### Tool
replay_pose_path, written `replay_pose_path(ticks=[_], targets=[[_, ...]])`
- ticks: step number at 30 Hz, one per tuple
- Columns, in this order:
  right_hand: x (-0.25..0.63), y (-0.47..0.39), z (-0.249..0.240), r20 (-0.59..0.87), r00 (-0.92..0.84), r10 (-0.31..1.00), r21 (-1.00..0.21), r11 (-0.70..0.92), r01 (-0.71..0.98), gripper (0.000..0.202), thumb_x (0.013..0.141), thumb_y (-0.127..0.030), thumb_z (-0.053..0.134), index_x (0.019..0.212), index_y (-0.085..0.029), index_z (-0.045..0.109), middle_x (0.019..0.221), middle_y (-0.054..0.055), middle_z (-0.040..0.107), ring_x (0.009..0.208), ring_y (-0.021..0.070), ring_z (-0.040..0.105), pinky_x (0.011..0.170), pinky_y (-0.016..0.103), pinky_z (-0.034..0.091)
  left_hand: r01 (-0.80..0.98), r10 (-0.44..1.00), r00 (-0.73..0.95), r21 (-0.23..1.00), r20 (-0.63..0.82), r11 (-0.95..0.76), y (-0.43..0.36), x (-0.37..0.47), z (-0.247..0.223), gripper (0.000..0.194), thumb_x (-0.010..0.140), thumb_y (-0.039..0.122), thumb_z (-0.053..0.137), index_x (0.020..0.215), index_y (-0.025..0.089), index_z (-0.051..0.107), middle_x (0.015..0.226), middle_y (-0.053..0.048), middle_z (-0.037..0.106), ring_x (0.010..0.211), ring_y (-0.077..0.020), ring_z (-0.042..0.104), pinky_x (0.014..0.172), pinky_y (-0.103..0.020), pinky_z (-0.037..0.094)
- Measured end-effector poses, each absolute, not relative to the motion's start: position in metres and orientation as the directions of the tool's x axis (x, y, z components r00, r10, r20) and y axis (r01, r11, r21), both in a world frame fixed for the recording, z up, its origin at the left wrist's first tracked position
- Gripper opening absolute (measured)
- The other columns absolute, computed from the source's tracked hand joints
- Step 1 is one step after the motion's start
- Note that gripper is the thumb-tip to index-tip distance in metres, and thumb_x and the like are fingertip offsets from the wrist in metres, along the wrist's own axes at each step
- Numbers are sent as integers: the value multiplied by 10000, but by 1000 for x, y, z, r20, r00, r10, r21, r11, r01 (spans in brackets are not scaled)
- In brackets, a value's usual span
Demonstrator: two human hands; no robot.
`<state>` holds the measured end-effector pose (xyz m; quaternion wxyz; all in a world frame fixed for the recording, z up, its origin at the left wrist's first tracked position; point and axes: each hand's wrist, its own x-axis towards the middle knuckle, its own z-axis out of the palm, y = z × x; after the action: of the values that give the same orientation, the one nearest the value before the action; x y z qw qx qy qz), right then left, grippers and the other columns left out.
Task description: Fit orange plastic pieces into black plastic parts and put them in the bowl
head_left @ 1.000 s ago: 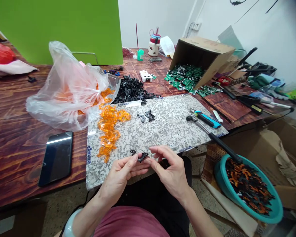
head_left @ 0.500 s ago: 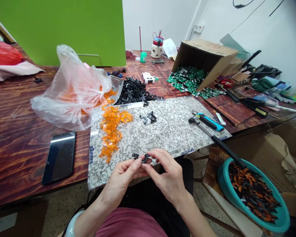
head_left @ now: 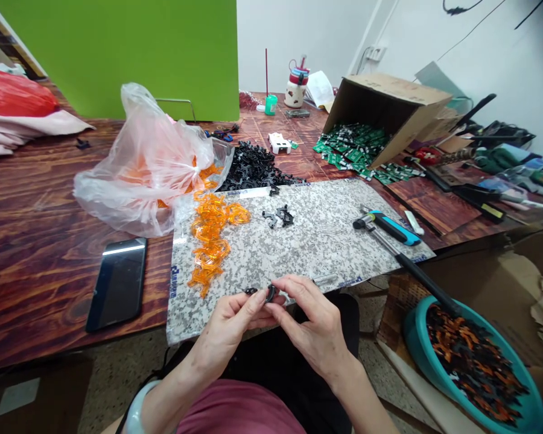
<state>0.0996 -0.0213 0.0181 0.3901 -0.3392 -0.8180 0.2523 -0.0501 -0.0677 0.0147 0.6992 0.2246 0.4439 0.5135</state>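
Observation:
Near the front edge of the speckled board point(head_left: 308, 253), my left hand point(head_left: 233, 319) and my right hand point(head_left: 310, 316) meet around a small black curved part point(head_left: 270, 293). Both hands pinch it between thumb and fingers. Another bit of black point(head_left: 251, 290) shows at my left fingertips; whether it is the same piece is unclear. A few black parts point(head_left: 284, 216) lie on the board beyond my hands. Orange translucent parts point(head_left: 208, 241) form a column along the board's left side. A heap of black parts point(head_left: 251, 166) sits behind the board.
A phone point(head_left: 117, 283) and a plastic bag point(head_left: 149, 175) are on the left. To the right lie a hammer point(head_left: 402, 259) and a blue-black tool point(head_left: 396, 228). A cardboard box point(head_left: 402, 96) spills green boards point(head_left: 353, 144). A teal basin point(head_left: 411, 337) holds black-and-orange parts.
The whole view has shifted slightly, moving the table things rightward in the picture. The curved black part has turned more upright between my fingers. Both hands keep their hold.

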Motion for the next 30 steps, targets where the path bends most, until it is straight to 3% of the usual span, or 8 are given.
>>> replay_pose_path(ticks=[5, 14, 24, 30], targets=[[98, -22, 17, 493, -449, 745, -651, 658, 378, 287, 866, -155, 602, 1145, -220, 584, 1097, 95, 615, 1025, 196, 596, 906, 331, 514, -528, 927, 63, 776, -370, 345, -66, -49, 15, 275, 840, 354, 654, 848, 101, 762, 838, -84, 772, 794, -213, 713, 837, -331, 544], [95, -24, 15, 561, -417, 715, -579, 699, 419, 261, 867, -113, 593, 1110, -207, 604, 982, 81, 585, 909, 179, 580, 792, 308, 526, -545, 927, 28, 772, -374, 328, -67, -45, 12, 284, 819, 365, 674, 833, 94, 758, 794, -75, 765, 798, -222, 711, 874, -368, 533], [94, -26, 19, 488, -413, 769, -651, 636, 415, 129, 851, -80, 600, 902, -191, 560, 860, 46, 580, 827, 170, 553, 735, 291, 487, -567, 933, 24, 764, -358, 308, -70, -44, 9, 265, 859, 335, 634, 817, 100, 750, 833, -70, 768, 838, -206, 708, 955, -385, 492], [94, -29, 22, 425, -464, 777, -680, 613, 402, 137, 864, -72, 575, 926, -189, 541, 799, 22, 585, 755, 151, 540, 676, 261, 454, -543, 939, 1, 788, -345, 290, -68, -43, 11, 286, 847, 365, 642, 791, 110, 759, 788, -60, 768, 776, -192, 704, 892, -351, 520]])
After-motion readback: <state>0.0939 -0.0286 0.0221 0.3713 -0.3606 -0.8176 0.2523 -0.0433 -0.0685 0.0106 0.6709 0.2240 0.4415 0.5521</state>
